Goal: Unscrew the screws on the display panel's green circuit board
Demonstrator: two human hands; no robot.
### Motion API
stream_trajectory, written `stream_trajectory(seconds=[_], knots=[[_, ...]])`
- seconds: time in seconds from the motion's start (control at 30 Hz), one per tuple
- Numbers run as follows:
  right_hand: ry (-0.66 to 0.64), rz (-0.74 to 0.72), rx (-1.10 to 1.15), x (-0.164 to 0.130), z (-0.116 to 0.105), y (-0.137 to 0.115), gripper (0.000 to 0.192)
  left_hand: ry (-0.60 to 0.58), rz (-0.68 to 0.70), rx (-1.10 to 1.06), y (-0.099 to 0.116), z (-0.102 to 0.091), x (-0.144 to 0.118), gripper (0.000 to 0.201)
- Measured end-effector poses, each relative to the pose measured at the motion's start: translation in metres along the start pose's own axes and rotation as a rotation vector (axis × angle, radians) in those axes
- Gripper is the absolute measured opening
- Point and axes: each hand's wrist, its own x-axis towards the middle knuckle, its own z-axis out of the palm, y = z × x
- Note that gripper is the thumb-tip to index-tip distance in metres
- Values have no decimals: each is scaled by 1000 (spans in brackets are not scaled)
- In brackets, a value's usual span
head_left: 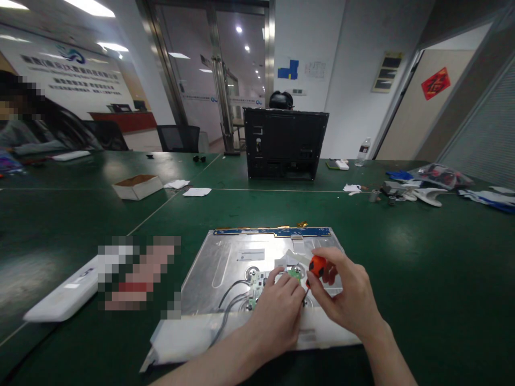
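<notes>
A flat metal display panel point(197, 284) lies on the green table before me, with a blue strip board point(257, 232) along its far edge. Near its middle sits a small green circuit board point(256, 287) with grey cables point(228, 311) running off to the left. My left hand point(279, 305) rests over this board, fingers bent and close together; its thumb and whatever is under the fingertips are hidden. In my right hand point(350, 287) is a screwdriver point(317, 266) with an orange and black handle, pinched between thumb and fingers. Its shaft points down beside my left hand, the tip hidden.
A long white case point(66, 292) lies left of the panel. Farther off are an open cardboard box point(137, 186), paper scraps point(197, 192) and a black monitor-like unit point(285, 142). A water bottle point(362, 152) and a pile of parts and bags point(430, 187) are at the right.
</notes>
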Motion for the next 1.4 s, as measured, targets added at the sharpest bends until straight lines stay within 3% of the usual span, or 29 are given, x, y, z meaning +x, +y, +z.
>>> stream_trajectory(seconds=[0.4, 0.7, 1.13, 1.4], knots=[[4, -24, -72, 1, 0, 0, 26, 22, -4, -28, 0, 0, -1, 27], [-38, -10, -14, 1, -3, -4, 35, 10, -10, -20, 1, -1, 1, 19], [-3, -10, -62, 1, 1, 1, 28, 30, 0, -38, -1, 2, -1, 27], [-45, 2, -17, 0, -1, -2, 39, 18, -6, -25, -1, 2, 0, 20]])
